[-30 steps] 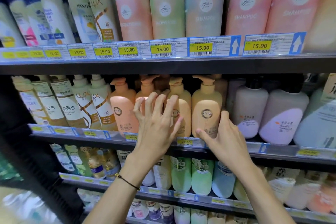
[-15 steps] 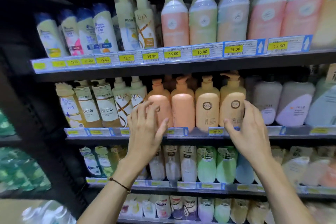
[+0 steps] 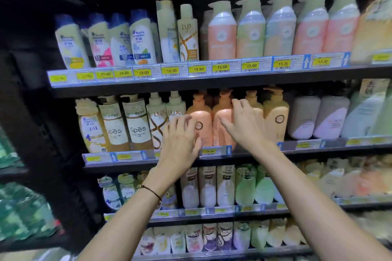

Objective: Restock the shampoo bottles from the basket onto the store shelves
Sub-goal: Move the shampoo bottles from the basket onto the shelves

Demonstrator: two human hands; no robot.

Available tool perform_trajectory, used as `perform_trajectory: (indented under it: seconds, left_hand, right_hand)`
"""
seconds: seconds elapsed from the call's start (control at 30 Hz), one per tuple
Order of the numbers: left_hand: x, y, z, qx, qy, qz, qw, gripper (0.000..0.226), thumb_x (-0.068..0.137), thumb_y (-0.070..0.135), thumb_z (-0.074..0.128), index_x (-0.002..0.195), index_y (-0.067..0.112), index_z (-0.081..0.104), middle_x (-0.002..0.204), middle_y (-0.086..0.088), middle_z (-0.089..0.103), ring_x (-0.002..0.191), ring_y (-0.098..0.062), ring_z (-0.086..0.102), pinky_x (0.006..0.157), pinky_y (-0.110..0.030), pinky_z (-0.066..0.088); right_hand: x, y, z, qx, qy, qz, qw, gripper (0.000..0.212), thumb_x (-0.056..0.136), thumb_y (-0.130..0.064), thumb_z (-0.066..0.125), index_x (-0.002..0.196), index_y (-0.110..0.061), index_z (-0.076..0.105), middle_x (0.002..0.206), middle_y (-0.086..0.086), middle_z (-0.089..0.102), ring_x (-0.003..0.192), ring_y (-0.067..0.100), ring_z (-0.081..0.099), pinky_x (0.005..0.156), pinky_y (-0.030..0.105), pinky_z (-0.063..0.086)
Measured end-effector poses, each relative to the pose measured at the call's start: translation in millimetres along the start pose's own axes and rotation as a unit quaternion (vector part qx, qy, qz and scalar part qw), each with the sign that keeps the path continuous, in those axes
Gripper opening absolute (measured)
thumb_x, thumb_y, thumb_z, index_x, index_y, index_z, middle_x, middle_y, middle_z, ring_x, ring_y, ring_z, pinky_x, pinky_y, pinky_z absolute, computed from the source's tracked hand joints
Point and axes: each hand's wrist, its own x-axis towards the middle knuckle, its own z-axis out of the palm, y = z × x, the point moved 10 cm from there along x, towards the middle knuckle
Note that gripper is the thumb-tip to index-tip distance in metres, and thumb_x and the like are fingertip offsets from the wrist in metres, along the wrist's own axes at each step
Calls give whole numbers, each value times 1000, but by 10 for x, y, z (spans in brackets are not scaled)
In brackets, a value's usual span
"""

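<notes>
Head view. The task's things within reach are the shampoo bottles standing on the middle shelf (image 3: 307,150). The basket is not in view, and neither hand carries a bottle.

I read the left hand (image 3: 180,140) as open: its fingers are spread and nearly straight, lying in front of the lower left of the left peach bottle (image 3: 201,110) and the neighbouring Lux bottle (image 3: 157,118). I cannot tell whether the fingertips touch the bottles or hover just off them.

I read the right hand (image 3: 244,127) as open too. Its fingers are extended and its thumb points left across the front of the right peach bottle (image 3: 221,106). The fingers reach up and right towards the yellow bottle (image 3: 275,118) row. Motion blur makes contact uncertain here as well.

Key relation: the two peach bottles stand upright side by side, long axis vertical and pumps at the top. They lie straight ahead of both hands, between them and slightly above the wrists. The left hand is nearer the left bottle and the right hand nearer the right one, so the hands bracket the pair from its outer sides.

My judgement is that the step in hand is squaring this pair on the shelf. Any push should go straight back, low on the bodies, as tall pump bottles tip easily when pressed near the top
</notes>
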Motion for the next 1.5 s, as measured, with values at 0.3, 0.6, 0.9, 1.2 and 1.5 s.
perform_trajectory:
  seconds: [0.3, 0.6, 0.9, 1.2, 1.5]
  left_hand:
    - [167, -107, 6, 7, 2, 0, 1000, 38, 92, 37, 60, 124, 17, 57, 131, -7, 53, 120, -30, 47, 99, -45, 40]
    - [269, -316, -96, 70, 31, -7, 997, 38, 93, 35, 57, 125, 14, 56, 136, -11, 51, 125, -34, 46, 101, -48, 37]
    - [202, -411, 22, 66, 13, -8, 998, 47, 91, 30, 60, 133, 12, 52, 141, -16, 46, 129, -37, 44, 106, -51, 40]
    - [189, -411, 44, 60, -5, -3, 998, 49, 90, 30, 61, 136, 12, 52, 143, -17, 44, 132, -37, 42, 108, -51, 40]
    - [198, -393, -25, 35, 18, 8, 999, 45, 88, 26, 56, 131, 10, 54, 134, -15, 49, 126, -36, 45, 102, -48, 43]
  right_hand:
    - [247, 110, 91, 4, 2, 83, 997, 70, 74, -75, 68, 103, -11, 62, 109, 12, 67, 102, 36, 65, 70, 37, 38]
    - [309, 348, 256, 132, -104, 124, 978, 64, 82, -59, 71, 125, -12, 61, 91, 8, 76, 63, 16, 72, 68, 35, 55]
    - [338, 273, 251, 107, -93, 125, 982, 57, 84, -48, 77, 117, -7, 59, 117, 11, 65, 107, 31, 62, 73, 33, 41]
    - [260, 159, 223, 140, -46, 131, 980, 60, 77, -66, 73, 93, -13, 50, 105, 9, 56, 91, 23, 48, 66, 33, 36]
    - [297, 308, 303, 176, -120, 128, 969, 71, 94, -50, 61, 147, -6, 43, 128, 14, 66, 113, 33, 64, 84, 33, 42]
